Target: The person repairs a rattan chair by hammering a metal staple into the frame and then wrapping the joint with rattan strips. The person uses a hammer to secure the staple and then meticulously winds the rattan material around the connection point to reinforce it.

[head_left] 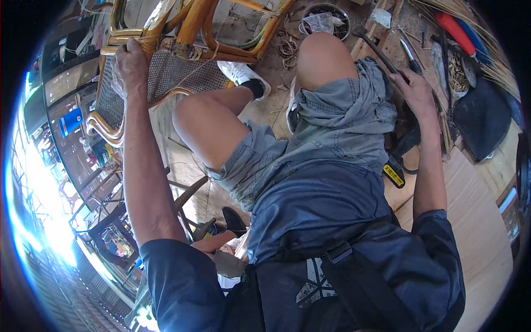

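Note:
My left hand is closed on the frame of a rattan chair at the upper left, beside a binding wrapped round its poles. The chair has glossy yellow-brown poles and a woven mesh panel. A thin loose strand hangs from the binding. At the right, my right hand is closed around a dark, slim bar-like tool with a bent far end; its exact kind does not show. A screwdriver-like tool with a metal shaft and dark handle lies just beyond that hand.
A metal bowl of small items stands on the floor beyond my knee. Farther right lie a red-handled tool, cane strips, a tray of small pieces and a black pad. Another person's shoe shows behind my left side.

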### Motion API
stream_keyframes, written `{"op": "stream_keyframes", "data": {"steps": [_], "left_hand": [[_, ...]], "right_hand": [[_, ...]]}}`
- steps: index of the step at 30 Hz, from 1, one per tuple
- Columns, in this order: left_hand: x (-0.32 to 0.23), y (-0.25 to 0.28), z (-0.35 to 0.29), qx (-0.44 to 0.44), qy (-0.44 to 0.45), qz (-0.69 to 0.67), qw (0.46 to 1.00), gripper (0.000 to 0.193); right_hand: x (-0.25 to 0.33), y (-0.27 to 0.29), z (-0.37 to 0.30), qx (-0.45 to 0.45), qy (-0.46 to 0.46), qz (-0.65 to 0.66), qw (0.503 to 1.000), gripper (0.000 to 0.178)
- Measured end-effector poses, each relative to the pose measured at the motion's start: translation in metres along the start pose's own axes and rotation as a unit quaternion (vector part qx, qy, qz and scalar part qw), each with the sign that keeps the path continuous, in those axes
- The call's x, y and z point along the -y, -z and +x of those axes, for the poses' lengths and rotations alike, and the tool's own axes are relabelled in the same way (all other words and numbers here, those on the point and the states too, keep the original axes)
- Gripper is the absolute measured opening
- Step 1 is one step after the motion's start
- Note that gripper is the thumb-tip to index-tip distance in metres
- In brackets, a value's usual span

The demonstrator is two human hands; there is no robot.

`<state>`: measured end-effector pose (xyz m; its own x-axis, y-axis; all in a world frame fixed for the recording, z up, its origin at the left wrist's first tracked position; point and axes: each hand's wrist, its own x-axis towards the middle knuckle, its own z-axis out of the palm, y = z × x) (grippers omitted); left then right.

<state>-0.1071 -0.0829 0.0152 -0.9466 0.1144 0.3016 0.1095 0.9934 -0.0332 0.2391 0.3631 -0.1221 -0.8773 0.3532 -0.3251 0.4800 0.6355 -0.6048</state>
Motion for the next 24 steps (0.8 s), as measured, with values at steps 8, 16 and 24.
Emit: {"op": "stream_keyframes", "data": {"steps": [8, 16, 24], "left_hand": [[0.018, -0.014, -0.003, -0.021, -0.002, 0.026, 0.999, 0.051], [-0.041, 0.043, -0.03, -0.01, 0.119, 0.021, 0.993, 0.042], [-0.02, 0.037, -0.038, -0.124, 0.089, -0.048, 0.987, 0.036]], "right_hand": [[0.104, 0.003, 0.0, 0.146, 0.123, 0.261, 0.946, 0.051], [0.191, -0.036, 0.005, 0.256, 0.192, 0.212, 0.923, 0.037], [0.234, -0.045, 0.022, 0.242, 0.176, 0.199, 0.933, 0.038]]}}
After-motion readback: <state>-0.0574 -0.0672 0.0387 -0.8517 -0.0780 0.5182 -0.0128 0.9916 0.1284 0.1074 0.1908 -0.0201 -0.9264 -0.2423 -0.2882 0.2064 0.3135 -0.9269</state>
